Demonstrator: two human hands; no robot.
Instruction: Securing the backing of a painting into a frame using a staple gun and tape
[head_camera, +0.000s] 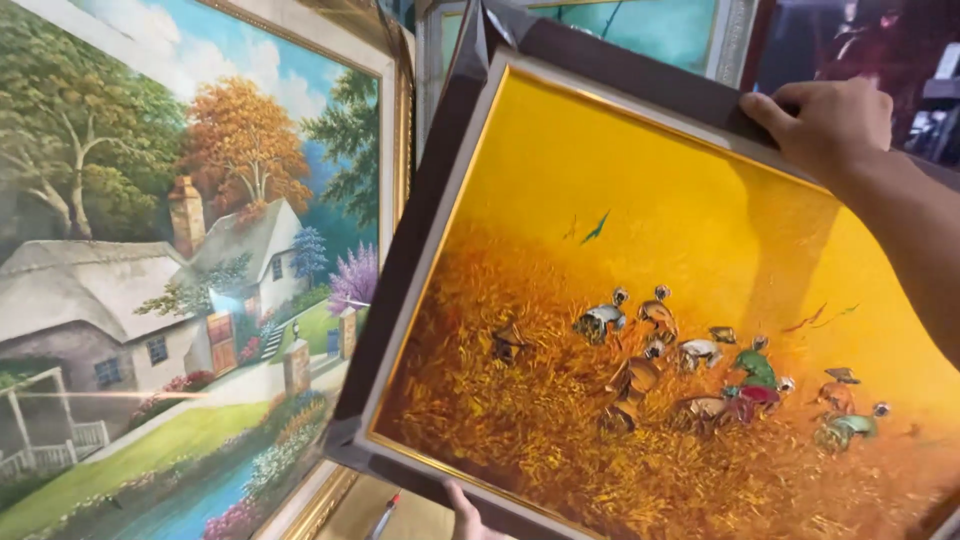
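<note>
A large yellow and orange painting (640, 300) of figures in a field, set in a dark brown frame (420, 230), is held tilted in front of me. My right hand (825, 120) grips the frame's top edge at the upper right. My left hand (468, 515) shows only fingertips, holding the frame's bottom edge from beneath.
A landscape painting (190, 270) of a cottage, trees and a garden in a gold frame leans at the left, just behind the held one. A teal painting (650, 30) in a light frame stands behind at the top. A pen (385, 512) lies on a tan surface below.
</note>
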